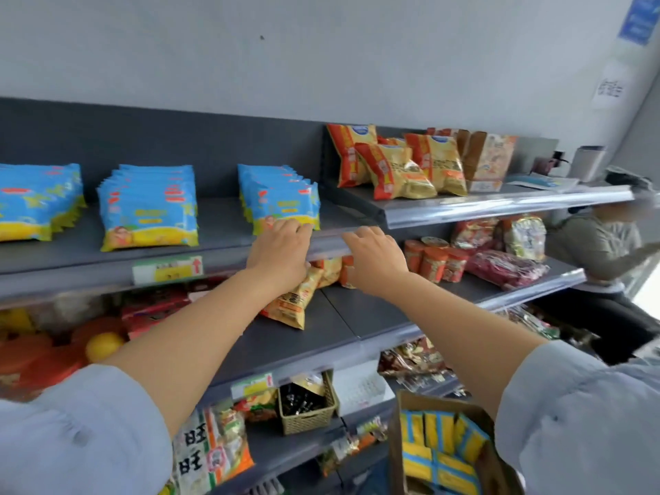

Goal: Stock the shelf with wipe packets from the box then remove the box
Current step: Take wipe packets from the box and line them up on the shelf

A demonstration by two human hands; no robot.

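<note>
Three upright rows of blue-and-yellow wipe packets stand on the grey top shelf (221,241): a left row (35,205), a middle row (150,209) and a right row (278,198). My left hand (282,251) touches the bottom edge of the front packet in the right row. My right hand (375,255) rests on the shelf's front rail just right of that row, fingers loosely curled, holding nothing. The cardboard box (396,441) sits low at the bottom right, with several wipe packets (443,444) standing inside it.
Orange-and-gold snack bags (400,166) stand on the neighbouring shelf to the right. Lower shelves carry snack packs (296,301), red cups (432,262), a woven basket (307,405) and more goods. A seated person (607,244) is at the far right.
</note>
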